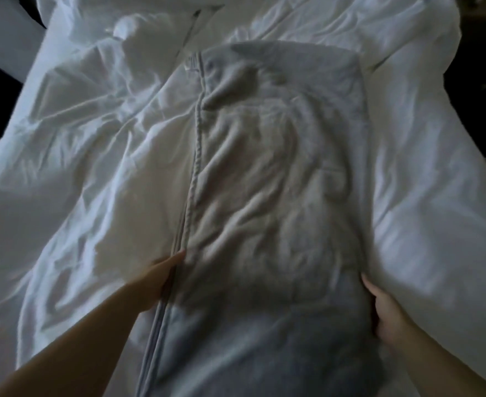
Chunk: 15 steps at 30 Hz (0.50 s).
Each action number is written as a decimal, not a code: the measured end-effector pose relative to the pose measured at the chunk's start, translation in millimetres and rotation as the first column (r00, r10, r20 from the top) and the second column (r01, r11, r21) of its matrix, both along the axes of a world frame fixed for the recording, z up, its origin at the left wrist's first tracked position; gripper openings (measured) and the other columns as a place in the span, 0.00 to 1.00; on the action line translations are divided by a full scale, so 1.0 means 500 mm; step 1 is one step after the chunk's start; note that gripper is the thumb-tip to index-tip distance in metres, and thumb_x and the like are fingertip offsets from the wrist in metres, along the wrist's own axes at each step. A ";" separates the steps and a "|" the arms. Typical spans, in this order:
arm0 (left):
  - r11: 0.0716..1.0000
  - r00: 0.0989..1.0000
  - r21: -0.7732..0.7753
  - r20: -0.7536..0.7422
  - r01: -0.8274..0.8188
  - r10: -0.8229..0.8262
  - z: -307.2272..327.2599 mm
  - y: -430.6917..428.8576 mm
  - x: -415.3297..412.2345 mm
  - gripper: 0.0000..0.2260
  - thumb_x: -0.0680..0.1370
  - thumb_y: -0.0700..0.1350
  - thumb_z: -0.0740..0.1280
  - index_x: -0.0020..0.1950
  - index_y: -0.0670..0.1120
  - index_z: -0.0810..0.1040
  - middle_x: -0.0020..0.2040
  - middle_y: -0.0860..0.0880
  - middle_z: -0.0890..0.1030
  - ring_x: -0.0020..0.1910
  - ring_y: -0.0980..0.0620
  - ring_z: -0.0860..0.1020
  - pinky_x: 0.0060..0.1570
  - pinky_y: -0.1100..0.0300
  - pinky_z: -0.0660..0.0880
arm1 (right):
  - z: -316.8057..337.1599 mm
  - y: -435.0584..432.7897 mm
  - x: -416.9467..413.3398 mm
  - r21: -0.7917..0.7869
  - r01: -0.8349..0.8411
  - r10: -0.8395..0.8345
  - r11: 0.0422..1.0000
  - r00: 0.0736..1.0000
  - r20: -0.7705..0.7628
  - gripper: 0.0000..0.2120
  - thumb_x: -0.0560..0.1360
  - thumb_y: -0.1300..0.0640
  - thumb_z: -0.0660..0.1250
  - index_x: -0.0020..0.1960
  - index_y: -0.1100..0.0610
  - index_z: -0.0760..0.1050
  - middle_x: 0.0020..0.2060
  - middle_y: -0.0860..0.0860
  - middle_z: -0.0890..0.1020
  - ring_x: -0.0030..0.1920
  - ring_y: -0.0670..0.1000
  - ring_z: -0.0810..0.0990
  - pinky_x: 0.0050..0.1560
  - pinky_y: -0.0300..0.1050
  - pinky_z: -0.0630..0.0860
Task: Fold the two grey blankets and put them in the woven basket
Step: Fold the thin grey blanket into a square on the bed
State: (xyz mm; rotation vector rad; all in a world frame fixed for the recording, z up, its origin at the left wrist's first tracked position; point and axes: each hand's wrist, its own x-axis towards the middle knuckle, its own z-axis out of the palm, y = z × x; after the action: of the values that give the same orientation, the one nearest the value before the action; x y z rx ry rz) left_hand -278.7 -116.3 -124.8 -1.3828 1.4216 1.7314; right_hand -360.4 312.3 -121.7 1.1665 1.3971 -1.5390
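A: Where's the grey blanket?
B: In a long strip on the bed. No basket in view.
A: Hands?
B: Well apart. The left hand lies straight-fingered along the hem; the right hand curls round the folded edge.
A: Handling?
B: Probably soft, light and floppy. Pinch all layers at the edges.

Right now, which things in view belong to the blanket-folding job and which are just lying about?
Job: grey blanket, folded into a long strip; left hand on its hemmed edge; right hand gripping the opposite edge.
Lying about: white duvet underneath.
No basket or second blanket in view.
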 end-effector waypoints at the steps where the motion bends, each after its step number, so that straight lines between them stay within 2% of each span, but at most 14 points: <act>1: 1.000 1.000 -0.005 0.021 0.024 -0.024 0.004 0.005 0.026 0.16 0.73 0.53 0.71 0.51 0.41 0.82 0.42 0.41 0.85 0.36 0.46 0.84 0.32 0.58 0.80 | 0.001 0.009 0.033 -0.025 0.006 -0.006 1.000 1.000 0.028 0.25 0.74 0.40 0.65 0.43 0.63 0.85 0.42 0.61 0.86 0.38 0.60 0.85 0.43 0.54 0.76; 4: 0.993 0.992 -0.018 0.055 0.113 -0.112 0.019 0.023 0.110 0.16 0.74 0.50 0.71 0.53 0.39 0.81 0.46 0.39 0.85 0.39 0.44 0.84 0.37 0.56 0.81 | 0.009 0.036 0.128 -0.048 0.042 -0.038 0.998 0.997 0.072 0.24 0.74 0.43 0.65 0.49 0.64 0.83 0.45 0.62 0.85 0.46 0.62 0.84 0.55 0.59 0.76; 5: 0.990 0.989 -0.023 0.057 0.140 -0.138 0.025 0.031 0.139 0.15 0.74 0.49 0.71 0.53 0.38 0.81 0.45 0.39 0.85 0.39 0.44 0.84 0.38 0.56 0.82 | 0.010 0.045 0.155 -0.046 0.056 -0.054 0.997 0.997 0.053 0.21 0.76 0.45 0.64 0.51 0.64 0.81 0.44 0.61 0.85 0.45 0.60 0.84 0.55 0.58 0.77; 8: 0.986 0.982 -0.055 0.114 0.159 -0.152 0.044 0.061 0.228 0.15 0.73 0.47 0.73 0.53 0.37 0.80 0.45 0.38 0.85 0.43 0.41 0.83 0.44 0.53 0.81 | 0.024 0.064 0.243 -0.099 0.098 -0.096 0.990 0.995 0.024 0.15 0.76 0.52 0.64 0.52 0.63 0.81 0.44 0.59 0.86 0.40 0.56 0.86 0.42 0.53 0.83; 12: 0.970 0.960 -0.080 0.180 0.230 -0.213 0.065 0.108 0.362 0.16 0.73 0.47 0.73 0.52 0.36 0.80 0.45 0.36 0.84 0.47 0.37 0.82 0.49 0.48 0.80 | 0.048 0.087 0.364 -0.140 0.011 -0.003 0.990 0.998 0.056 0.15 0.73 0.55 0.65 0.53 0.64 0.81 0.52 0.63 0.83 0.50 0.62 0.83 0.49 0.56 0.77; 15: 0.954 0.958 -0.164 0.189 0.249 -0.218 0.075 0.157 0.456 0.14 0.76 0.44 0.70 0.53 0.33 0.80 0.47 0.33 0.83 0.46 0.38 0.82 0.51 0.47 0.79 | 0.074 0.098 0.439 -0.092 -0.051 0.053 0.995 0.998 0.018 0.14 0.68 0.60 0.67 0.51 0.65 0.82 0.48 0.63 0.84 0.44 0.60 0.85 0.39 0.49 0.81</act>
State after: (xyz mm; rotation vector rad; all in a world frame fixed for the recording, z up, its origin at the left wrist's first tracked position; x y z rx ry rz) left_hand -50.7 -37.5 -87.1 -1.3565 1.6117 1.3276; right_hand -140.7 361.2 -84.4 1.0797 1.3201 -1.5345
